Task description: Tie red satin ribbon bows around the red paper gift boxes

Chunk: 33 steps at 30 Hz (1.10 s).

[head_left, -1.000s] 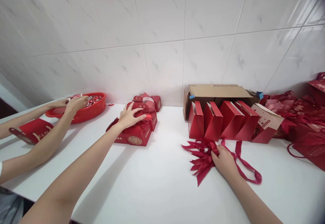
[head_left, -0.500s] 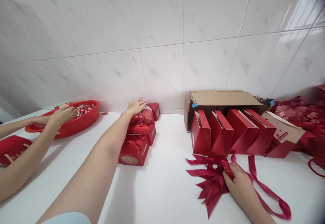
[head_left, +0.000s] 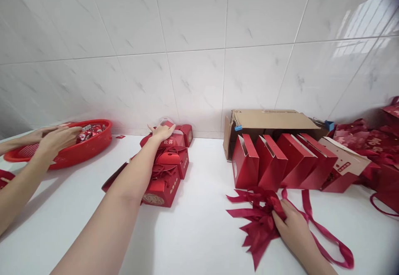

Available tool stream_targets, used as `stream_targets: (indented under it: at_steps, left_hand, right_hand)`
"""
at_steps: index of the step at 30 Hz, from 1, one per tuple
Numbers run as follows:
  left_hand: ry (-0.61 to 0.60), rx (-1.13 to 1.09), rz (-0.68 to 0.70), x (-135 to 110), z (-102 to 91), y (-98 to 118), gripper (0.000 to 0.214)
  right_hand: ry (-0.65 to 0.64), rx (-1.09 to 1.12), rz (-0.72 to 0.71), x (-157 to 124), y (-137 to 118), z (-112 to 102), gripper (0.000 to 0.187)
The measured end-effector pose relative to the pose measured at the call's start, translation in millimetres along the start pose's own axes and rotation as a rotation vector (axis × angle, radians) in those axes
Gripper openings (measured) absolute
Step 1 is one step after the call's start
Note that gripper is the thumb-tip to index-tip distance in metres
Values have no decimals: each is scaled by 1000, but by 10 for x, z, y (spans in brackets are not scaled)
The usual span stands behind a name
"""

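Observation:
My left hand (head_left: pixel 162 133) reaches over the far end of a group of small red gift boxes (head_left: pixel 163 187), fingers spread on top of a box with a pale lid edge. What its fingertips touch is partly hidden. The boxes carry gold print and red cords, and my forearm covers some of them. Near the front right, my right hand (head_left: pixel 291 221) is closed around a bundle of dark red satin ribbons (head_left: pixel 258 225). Their pointed ends fan out to the left, and a long loop trails on the table to the right.
Several red paper bags (head_left: pixel 271 162) stand in a row before a cardboard box (head_left: pixel 274 119) with blue clips. More red bags (head_left: pixel 374 142) pile up at right. At left, a co-worker's hands (head_left: pixel 59 137) are in a red plastic basket (head_left: pixel 84 152) of wrapped sweets. A tiled wall runs behind.
My left hand has shifted slightly left over the boxes. Another red box now shows left of my forearm. The co-worker's hands have come together over the basket. My right hand keeps the ribbons.

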<state>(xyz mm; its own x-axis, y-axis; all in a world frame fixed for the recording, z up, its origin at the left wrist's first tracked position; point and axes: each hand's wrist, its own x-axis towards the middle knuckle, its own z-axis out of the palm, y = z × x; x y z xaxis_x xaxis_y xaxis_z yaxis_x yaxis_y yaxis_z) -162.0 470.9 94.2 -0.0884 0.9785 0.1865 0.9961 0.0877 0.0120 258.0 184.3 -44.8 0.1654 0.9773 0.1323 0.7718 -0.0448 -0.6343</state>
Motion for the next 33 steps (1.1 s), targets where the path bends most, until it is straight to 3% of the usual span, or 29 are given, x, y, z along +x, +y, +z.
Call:
stream_targets:
  at_steps: [5,17,22,33]
  left_hand:
    - [54,-78,-18,-64,15,60,47]
    - [96,-179,-53,-143,49,21,54]
    - [108,-200,-72,-138,26,41,44]
    - [45,-235,-85,-114,59,16,43]
  right_hand:
    - [10,-13,-40,-6,-3,-10,27]
    - [14,-21,-47,0,1,-6,26]
    - [0,-8,-53,-1,-13,-17,26]
    - [-7,18,-40,8,-36,-25,24]
